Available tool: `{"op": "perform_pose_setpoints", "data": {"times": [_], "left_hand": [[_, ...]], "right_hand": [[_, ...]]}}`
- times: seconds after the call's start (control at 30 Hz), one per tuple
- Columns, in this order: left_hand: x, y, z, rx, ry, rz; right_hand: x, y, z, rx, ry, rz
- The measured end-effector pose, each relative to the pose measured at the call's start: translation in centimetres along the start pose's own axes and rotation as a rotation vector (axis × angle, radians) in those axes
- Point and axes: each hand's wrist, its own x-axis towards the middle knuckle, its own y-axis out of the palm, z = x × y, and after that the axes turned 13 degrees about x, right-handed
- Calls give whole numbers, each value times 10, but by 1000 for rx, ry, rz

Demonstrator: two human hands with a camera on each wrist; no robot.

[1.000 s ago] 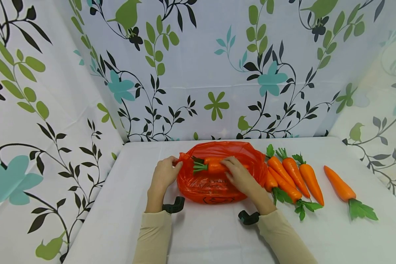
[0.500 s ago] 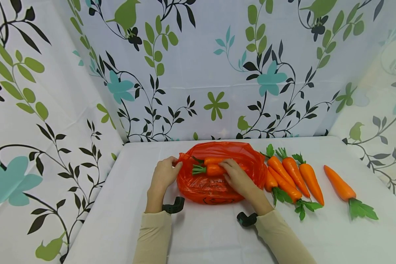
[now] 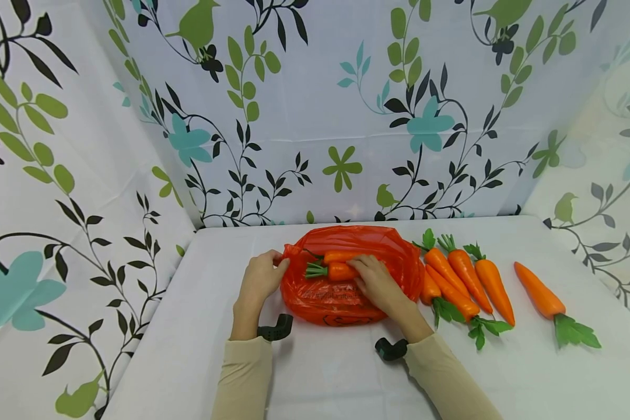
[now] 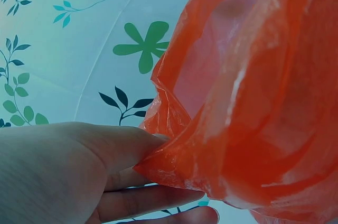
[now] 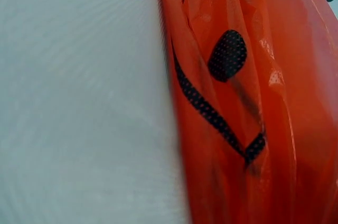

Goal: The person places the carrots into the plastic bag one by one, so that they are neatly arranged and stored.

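The left hand [image 3: 261, 279] pinches the edge of the red bag [image 3: 305, 300] while the right hand [image 3: 379, 284] curls its fingers round a carrot [image 3: 340, 272] in its mouth, so a hard sideways tug could tear the thin plastic.

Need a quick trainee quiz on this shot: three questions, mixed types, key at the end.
1. What does the left hand pinch? A) a sleeve B) the red bag C) a leaf
2. True or false: the right hand lies flat on the white table.
3. Fill in: in the head view, the lone carrot at far right has its leaves at its ___ end (upper/lower).

Key: 1. B. 2. False; it grips the short-stemmed carrot. 3. Lower.
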Motion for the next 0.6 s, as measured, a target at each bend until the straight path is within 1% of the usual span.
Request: {"op": "perform_pose_setpoints", "data": {"times": [0.13,0.43,0.6], "left_hand": [[-1,0,0,-5,-4,-2],[-1,-1,-1,-1,-5,11],[0,0,0,3,-6,14]], "right_hand": [[0,1,0,-36,11,-2],[0,0,2,-54,33,10],[-1,-1,2,-69,28,18]]}}
